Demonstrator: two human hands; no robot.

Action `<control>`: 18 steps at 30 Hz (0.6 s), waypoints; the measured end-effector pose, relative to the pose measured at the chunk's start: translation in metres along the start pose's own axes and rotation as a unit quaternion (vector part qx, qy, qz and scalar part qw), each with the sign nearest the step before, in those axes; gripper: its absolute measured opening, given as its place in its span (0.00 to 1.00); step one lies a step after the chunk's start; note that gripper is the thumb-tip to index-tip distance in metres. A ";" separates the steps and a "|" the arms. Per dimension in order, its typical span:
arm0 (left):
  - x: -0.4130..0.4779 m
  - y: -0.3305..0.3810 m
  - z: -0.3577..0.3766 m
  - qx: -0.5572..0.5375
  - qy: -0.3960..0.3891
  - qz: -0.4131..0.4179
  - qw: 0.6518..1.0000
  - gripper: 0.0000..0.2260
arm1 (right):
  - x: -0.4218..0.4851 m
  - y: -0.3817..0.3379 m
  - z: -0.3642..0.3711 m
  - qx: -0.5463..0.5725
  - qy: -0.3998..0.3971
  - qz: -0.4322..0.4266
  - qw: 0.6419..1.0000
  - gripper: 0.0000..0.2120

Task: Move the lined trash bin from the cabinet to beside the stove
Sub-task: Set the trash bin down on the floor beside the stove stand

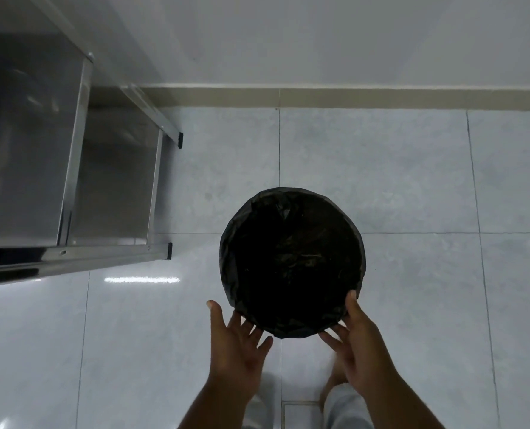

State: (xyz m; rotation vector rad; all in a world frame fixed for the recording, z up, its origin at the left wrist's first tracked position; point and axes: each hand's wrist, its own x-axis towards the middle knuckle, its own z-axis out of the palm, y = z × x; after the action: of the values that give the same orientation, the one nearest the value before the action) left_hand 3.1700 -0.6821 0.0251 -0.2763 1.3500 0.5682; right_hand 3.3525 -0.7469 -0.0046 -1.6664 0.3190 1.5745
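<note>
A round trash bin (291,264) lined with a black plastic bag stands upright on the pale tiled floor, seen from straight above. My left hand (237,345) is at the bin's near-left rim with its fingers spread, fingertips at the edge of the bag. At the near-right rim, my right hand (355,345) has its thumb up along the side and its fingers touching the liner. Neither hand is closed around the bin.
A stainless-steel stand (71,168) with shelves and black-capped legs fills the left side, about a bin's width away. A white wall with a beige skirting strip (350,97) runs across the back. My feet and a floor drain (301,413) show at the bottom.
</note>
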 end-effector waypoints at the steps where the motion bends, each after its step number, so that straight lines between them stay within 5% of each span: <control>1: 0.003 0.008 0.009 -0.001 -0.005 0.006 1.000 0.40 | 0.005 -0.011 0.006 0.001 -0.009 -0.011 1.000 0.32; 18: 0.083 0.167 0.177 0.149 -0.120 0.152 0.970 0.37 | 0.106 -0.208 0.121 -0.011 -0.075 -0.123 0.990 0.31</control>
State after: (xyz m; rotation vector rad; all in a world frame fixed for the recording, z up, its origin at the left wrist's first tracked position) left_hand 3.2383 -0.4355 0.0046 0.2423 1.2277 0.6216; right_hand 3.4249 -0.4938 -0.0133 -1.5283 0.0174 1.5091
